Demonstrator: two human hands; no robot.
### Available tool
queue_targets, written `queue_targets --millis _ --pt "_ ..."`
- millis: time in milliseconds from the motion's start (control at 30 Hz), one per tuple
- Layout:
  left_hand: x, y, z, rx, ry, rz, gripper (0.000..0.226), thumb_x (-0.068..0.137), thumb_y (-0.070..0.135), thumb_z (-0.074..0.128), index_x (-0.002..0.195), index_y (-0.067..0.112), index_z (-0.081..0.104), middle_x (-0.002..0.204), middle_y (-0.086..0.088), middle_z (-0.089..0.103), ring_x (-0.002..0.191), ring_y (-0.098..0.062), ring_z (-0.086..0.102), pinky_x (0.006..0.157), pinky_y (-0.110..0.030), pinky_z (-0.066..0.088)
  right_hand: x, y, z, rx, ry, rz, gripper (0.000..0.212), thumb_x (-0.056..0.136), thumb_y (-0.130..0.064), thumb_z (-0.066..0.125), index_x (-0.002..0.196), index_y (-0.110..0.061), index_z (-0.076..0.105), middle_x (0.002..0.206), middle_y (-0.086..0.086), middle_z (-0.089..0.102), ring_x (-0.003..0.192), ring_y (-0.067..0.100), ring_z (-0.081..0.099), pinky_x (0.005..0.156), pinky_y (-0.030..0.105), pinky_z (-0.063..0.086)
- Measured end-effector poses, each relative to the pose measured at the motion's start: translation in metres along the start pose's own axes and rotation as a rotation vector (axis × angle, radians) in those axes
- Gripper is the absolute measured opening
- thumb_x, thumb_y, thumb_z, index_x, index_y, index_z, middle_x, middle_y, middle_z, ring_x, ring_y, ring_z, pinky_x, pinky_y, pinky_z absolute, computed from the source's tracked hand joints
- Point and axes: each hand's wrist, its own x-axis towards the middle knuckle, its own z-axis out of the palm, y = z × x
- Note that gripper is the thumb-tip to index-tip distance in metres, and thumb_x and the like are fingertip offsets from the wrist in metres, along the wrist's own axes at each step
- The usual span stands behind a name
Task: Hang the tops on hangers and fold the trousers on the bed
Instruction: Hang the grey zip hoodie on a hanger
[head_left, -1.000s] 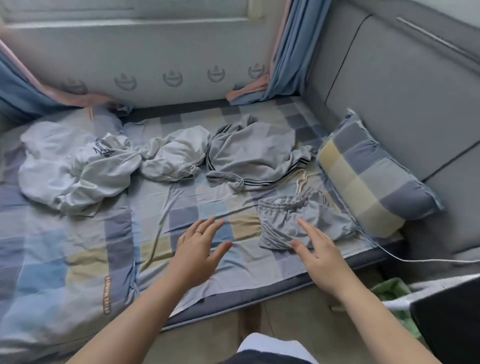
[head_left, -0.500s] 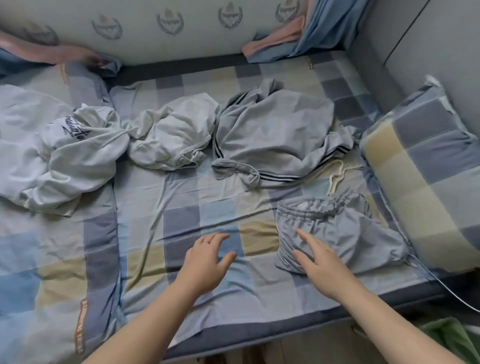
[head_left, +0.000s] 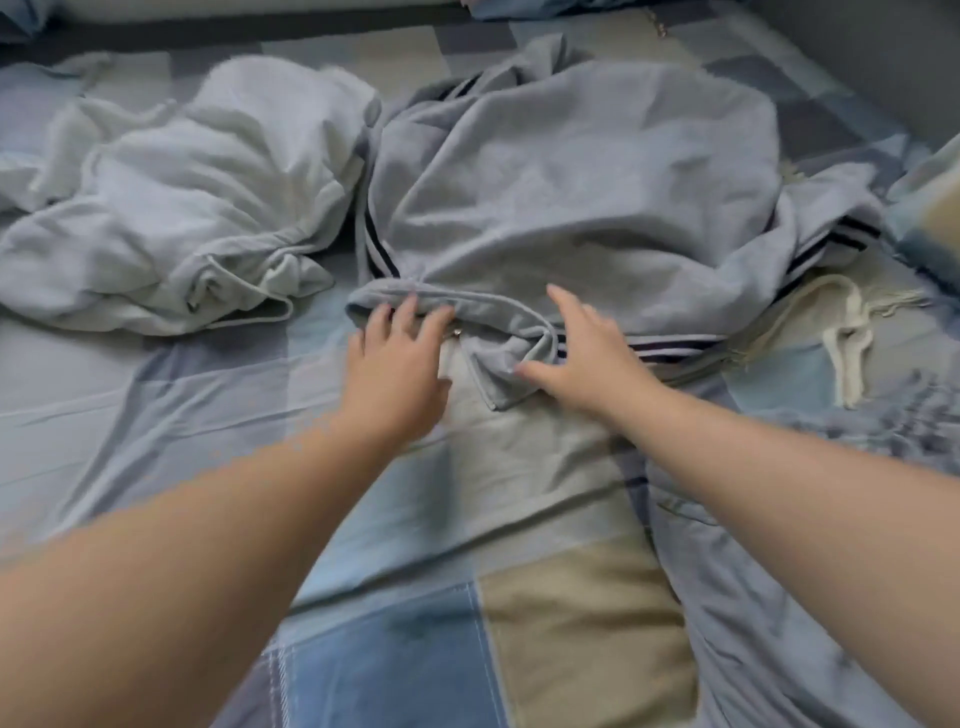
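A crumpled grey garment with dark stripes (head_left: 571, 171) lies in the middle of the bed. My left hand (head_left: 400, 358) reaches its near rolled edge, the straight fingertips touching the fabric. My right hand (head_left: 582, 358) lies with spread fingers on the same garment's lower fold, beside the striped band. Neither hand grips anything. A bunched white garment with a drawstring (head_left: 197, 208) sits to the left, apart from both hands. Another grey garment (head_left: 779, 571) lies blurred at the lower right, under my right forearm.
The bed has a checked blue, grey and beige sheet (head_left: 415, 519). A cream looped cord (head_left: 847, 338) lies to the right of the striped garment. A checked pillow (head_left: 935, 208) shows at the right edge.
The view has closed in on the bed. Both hands have moved forward from the bare sheet and the grey garment at the right onto the striped grey garment.
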Motion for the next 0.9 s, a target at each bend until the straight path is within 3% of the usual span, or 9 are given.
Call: queue_targets --millis 100,167,233,300,367,433,500,667,900 --pt "0.046 -0.014 0.019 -0.02 0.076 -0.098 0.083 0.095 0.043 0.061 0.158 0.033 0.009 0.169 -0.009 0.003 0.153 -0.038 0.007 0.12 -0.056 0.014 0.033 -0.005 0.028 0.042 0.017 0.025 0.092 0.083 -0.044 0.073 0.157 -0.025 0.022 0.148 0.012 0.048 0.135 0.036 0.044 0.109 0.043 0.04" --pt "0.065 -0.024 0.02 -0.056 0.02 -0.181 0.084 0.095 0.04 0.062 0.158 0.032 0.008 0.163 -0.013 0.023 0.147 -0.039 0.023 0.116 -0.056 0.022 0.047 -0.004 0.038 0.023 0.069 0.046 0.065 0.089 -0.027 0.065 0.149 -0.02 0.041 0.138 0.014 0.057 0.127 0.036 0.051 0.101 0.038 0.045" --pt "0.069 -0.031 0.017 -0.047 -0.017 -0.217 0.068 0.094 0.024 0.059 0.152 0.028 0.024 0.142 -0.015 0.05 0.132 -0.039 0.044 0.108 -0.054 0.031 0.046 -0.002 0.041 0.009 0.109 0.023 0.034 0.088 -0.011 0.056 0.12 -0.016 0.066 0.114 0.015 0.068 0.11 0.036 0.059 0.086 0.035 0.048" --pt "0.059 -0.036 0.008 -0.026 -0.023 -0.176 0.042 0.091 0.01 0.053 0.13 0.024 0.05 0.121 -0.012 0.061 0.119 -0.037 0.053 0.106 -0.053 0.033 0.03 -0.006 0.039 0.001 0.093 -0.038 0.019 0.084 -0.004 0.053 0.09 -0.01 0.07 0.085 0.015 0.067 0.091 0.035 0.059 0.071 0.033 0.042" --pt "0.04 -0.037 -0.005 -0.087 -0.055 -0.131 0.018 0.09 0.009 0.052 0.101 0.023 0.056 0.104 -0.006 0.059 0.109 -0.035 0.056 0.098 -0.051 0.04 0.002 -0.015 0.031 0.006 0.063 -0.091 0.017 0.084 -0.003 0.053 0.076 -0.009 0.065 0.076 0.012 0.057 0.079 0.03 0.05 0.065 0.033 0.029" --pt "0.012 -0.034 -0.02 -0.134 -0.077 -0.086 0.016 0.089 0.01 0.051 0.09 0.026 0.049 0.099 -0.004 0.057 0.101 -0.036 0.057 0.08 -0.043 0.042 -0.029 -0.025 0.019 0.026 0.054 -0.131 0.017 0.086 -0.003 0.052 0.075 -0.01 0.064 0.079 0.007 0.047 0.076 0.025 0.043 0.063 0.029 0.022" --pt "-0.027 -0.03 -0.036 -0.134 -0.114 -0.041 0.019 0.088 0.01 0.05 0.095 0.028 0.049 0.104 -0.006 0.062 0.097 -0.036 0.059 0.073 -0.039 0.04 -0.064 -0.029 0.008 0.04 0.047 -0.13 0.016 0.086 -0.004 0.054 0.077 -0.01 0.066 0.078 0.002 0.041 0.075 0.024 0.043 0.063 0.03 0.023" --pt "-0.162 -0.026 -0.078 -0.171 -0.254 -0.016 0.026 0.092 0.012 0.048 0.111 0.028 0.056 0.114 -0.005 0.064 0.101 -0.035 0.06 0.075 -0.039 0.045 -0.188 -0.043 -0.004 0.071 -0.034 -0.018 0.025 0.083 -0.004 0.061 0.097 -0.017 0.078 0.086 0.0 0.047 0.086 0.028 0.056 0.078 0.037 0.046" --pt "-0.376 -0.017 -0.116 -0.292 -0.526 -0.187 0.027 0.092 0.016 0.048 0.115 0.025 0.057 0.115 -0.009 0.065 0.105 -0.036 0.061 0.08 -0.042 0.049 -0.377 -0.09 -0.01 0.1 -0.252 0.156 0.028 0.087 -0.006 0.063 0.109 -0.016 0.077 0.095 -0.001 0.051 0.094 0.029 0.059 0.085 0.037 0.049"
